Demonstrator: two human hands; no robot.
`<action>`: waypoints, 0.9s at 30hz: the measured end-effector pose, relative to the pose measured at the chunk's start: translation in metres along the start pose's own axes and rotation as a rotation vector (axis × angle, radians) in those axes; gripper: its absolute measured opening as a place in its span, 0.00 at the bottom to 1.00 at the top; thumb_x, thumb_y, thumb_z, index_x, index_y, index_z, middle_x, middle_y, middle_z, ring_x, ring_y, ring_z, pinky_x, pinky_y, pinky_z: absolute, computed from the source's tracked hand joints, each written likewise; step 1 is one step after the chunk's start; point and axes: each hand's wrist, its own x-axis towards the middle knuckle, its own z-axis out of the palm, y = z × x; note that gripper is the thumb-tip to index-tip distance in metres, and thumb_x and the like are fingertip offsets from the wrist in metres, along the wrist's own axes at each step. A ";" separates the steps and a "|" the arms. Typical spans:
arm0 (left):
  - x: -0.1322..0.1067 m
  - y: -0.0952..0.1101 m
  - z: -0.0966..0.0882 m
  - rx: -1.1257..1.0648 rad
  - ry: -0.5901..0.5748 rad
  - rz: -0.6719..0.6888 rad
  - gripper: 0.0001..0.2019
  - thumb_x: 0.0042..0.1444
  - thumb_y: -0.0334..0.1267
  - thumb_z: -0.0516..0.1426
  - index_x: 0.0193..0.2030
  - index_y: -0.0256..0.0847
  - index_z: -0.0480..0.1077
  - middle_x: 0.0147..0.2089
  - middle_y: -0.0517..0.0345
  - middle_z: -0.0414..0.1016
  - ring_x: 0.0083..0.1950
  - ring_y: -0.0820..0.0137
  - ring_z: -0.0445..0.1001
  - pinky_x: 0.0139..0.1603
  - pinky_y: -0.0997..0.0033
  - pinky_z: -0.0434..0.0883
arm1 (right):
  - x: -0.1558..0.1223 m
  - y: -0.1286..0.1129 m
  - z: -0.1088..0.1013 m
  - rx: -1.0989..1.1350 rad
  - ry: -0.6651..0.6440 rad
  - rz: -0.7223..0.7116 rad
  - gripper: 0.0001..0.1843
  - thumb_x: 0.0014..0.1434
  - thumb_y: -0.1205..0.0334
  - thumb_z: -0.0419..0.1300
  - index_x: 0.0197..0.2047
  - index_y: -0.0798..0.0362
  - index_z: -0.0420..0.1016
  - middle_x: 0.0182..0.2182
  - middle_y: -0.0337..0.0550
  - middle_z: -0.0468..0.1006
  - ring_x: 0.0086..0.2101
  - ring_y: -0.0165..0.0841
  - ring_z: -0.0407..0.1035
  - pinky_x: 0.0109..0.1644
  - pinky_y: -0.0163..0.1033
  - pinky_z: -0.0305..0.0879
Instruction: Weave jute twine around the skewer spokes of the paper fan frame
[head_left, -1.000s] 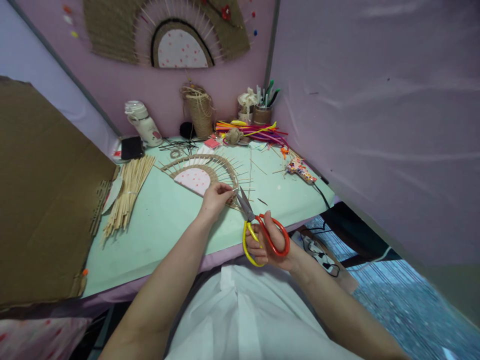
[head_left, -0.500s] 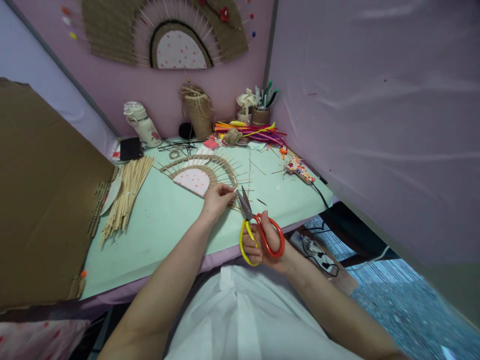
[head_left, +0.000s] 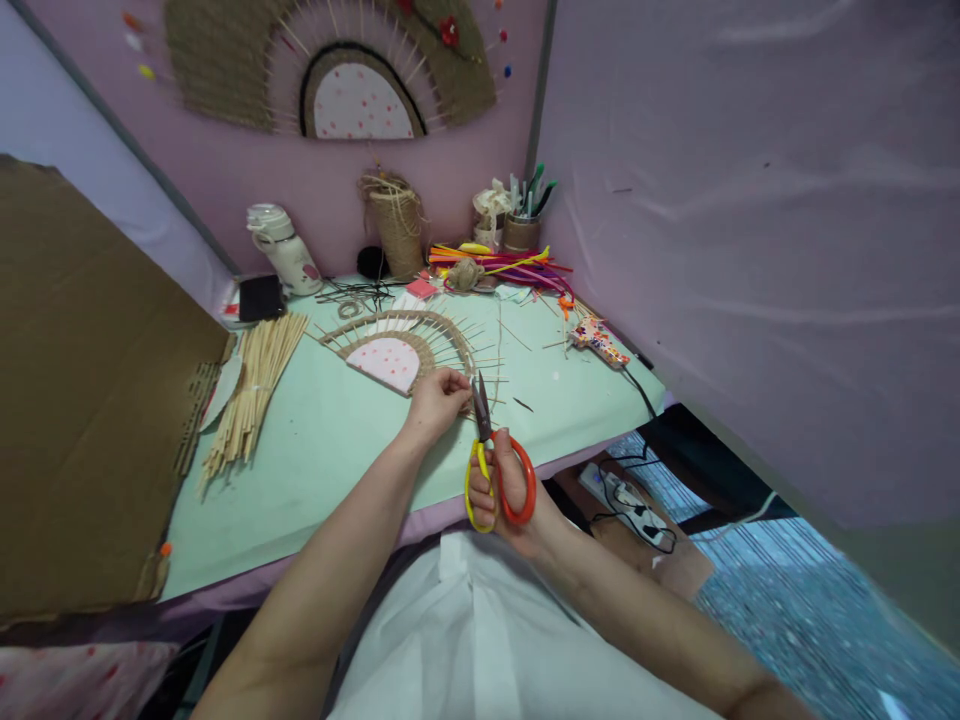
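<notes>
A half-round woven piece with a pink dotted centre, jute rings and radiating thin sticks lies on the mint-green table. My left hand pinches its near right edge, fingers closed on the sticks and jute there. My right hand grips scissors with one yellow and one red handle. The blades are nearly closed and point up at the piece, right beside my left fingertips.
A bundle of thin sticks lies at the left, beside a large cardboard sheet. At the back stand a bottle, a jute spool, a pen cup and coloured strips. A glue gun lies right.
My right hand has swung the scissors left and closer to my left hand. The blades have turned more upright and the handles have closed together. My left hand keeps its pinch.
</notes>
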 end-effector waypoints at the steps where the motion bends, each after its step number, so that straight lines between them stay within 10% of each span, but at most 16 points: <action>1: 0.000 0.000 0.000 0.003 0.002 0.000 0.04 0.39 0.28 0.57 0.25 0.39 0.67 0.18 0.63 0.67 0.20 0.75 0.67 0.25 0.74 0.65 | 0.000 0.001 0.001 -0.005 0.014 -0.014 0.31 0.46 0.29 0.55 0.31 0.51 0.61 0.14 0.26 0.54 0.13 0.20 0.47 0.14 0.27 0.47; 12: 0.006 0.011 -0.003 -0.059 -0.077 -0.149 0.12 0.39 0.25 0.57 0.34 0.36 0.71 0.20 0.59 0.71 0.20 0.75 0.66 0.25 0.73 0.63 | -0.004 -0.011 -0.010 -0.176 -0.031 -0.077 0.30 0.48 0.31 0.56 0.32 0.52 0.62 0.13 0.26 0.56 0.11 0.19 0.46 0.12 0.27 0.48; 17: 0.012 0.015 0.001 -0.029 -0.110 -0.259 0.01 0.43 0.30 0.60 0.25 0.36 0.71 0.23 0.54 0.73 0.19 0.76 0.65 0.21 0.75 0.62 | -0.010 -0.017 -0.020 -0.246 -0.033 -0.085 0.28 0.48 0.34 0.59 0.32 0.53 0.63 0.13 0.26 0.56 0.11 0.19 0.45 0.12 0.27 0.47; 27: 0.012 0.014 0.004 -0.074 -0.103 -0.267 0.09 0.51 0.30 0.60 0.21 0.34 0.68 0.18 0.58 0.68 0.17 0.80 0.63 0.20 0.78 0.63 | -0.018 -0.013 -0.015 -0.239 -0.059 -0.065 0.29 0.47 0.32 0.58 0.31 0.52 0.62 0.13 0.27 0.56 0.12 0.20 0.47 0.12 0.26 0.46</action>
